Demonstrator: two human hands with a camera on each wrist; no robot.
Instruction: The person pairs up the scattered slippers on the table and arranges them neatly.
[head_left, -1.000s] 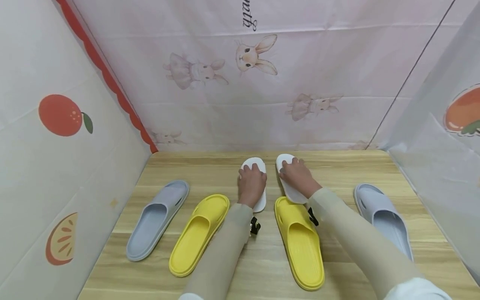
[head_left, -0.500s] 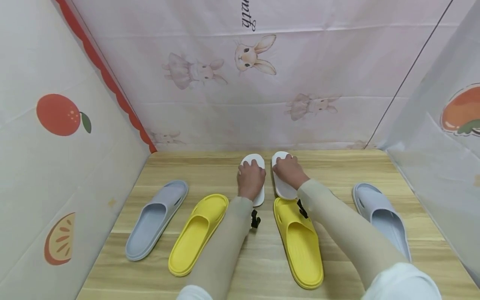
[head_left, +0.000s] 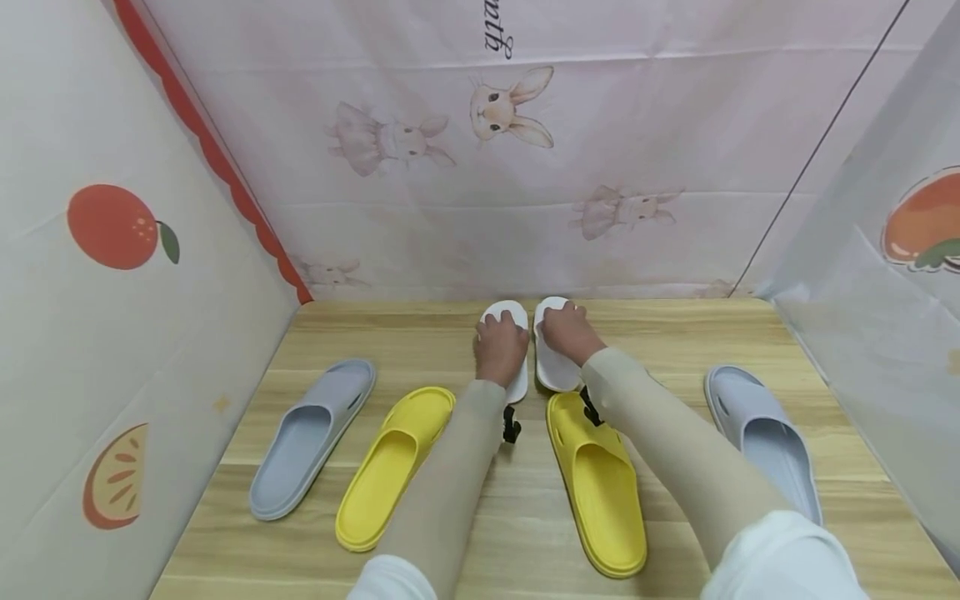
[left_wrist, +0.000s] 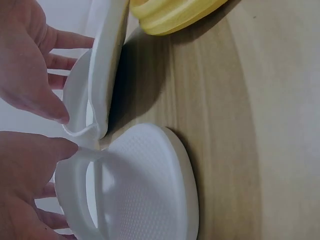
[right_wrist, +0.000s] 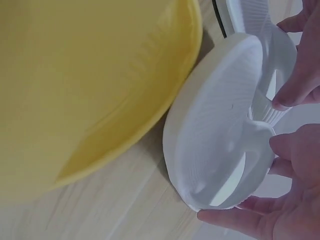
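At the back of the wooden board, my left hand (head_left: 501, 346) grips a white slipper (head_left: 517, 388) by its strap, thumb and fingers at either edge. Beside it my right hand (head_left: 570, 332) holds the matching white slipper (head_left: 555, 371) the same way. The two slippers stand side by side with a narrow gap, toes to the rear wall. In the left wrist view the right-hand slipper (left_wrist: 105, 60) leans at an angle over a dark shadow, while the left-hand slipper (left_wrist: 145, 190) lies flatter. Its heel end sits just beyond the toe of a yellow slipper (head_left: 611, 508).
Another yellow slipper (head_left: 378, 487) lies left of my left forearm. Grey slippers lie outermost, one at left (head_left: 300, 458) and one at right (head_left: 776, 454). A rabbit-print rear wall (head_left: 450, 250) and fruit-print side walls enclose the wooden board (head_left: 510, 533).
Both hands have slid the white slippers away toward the rear wall. The right one also moved left and straightened, closing the gap and coming off the yellow slipper's toe.
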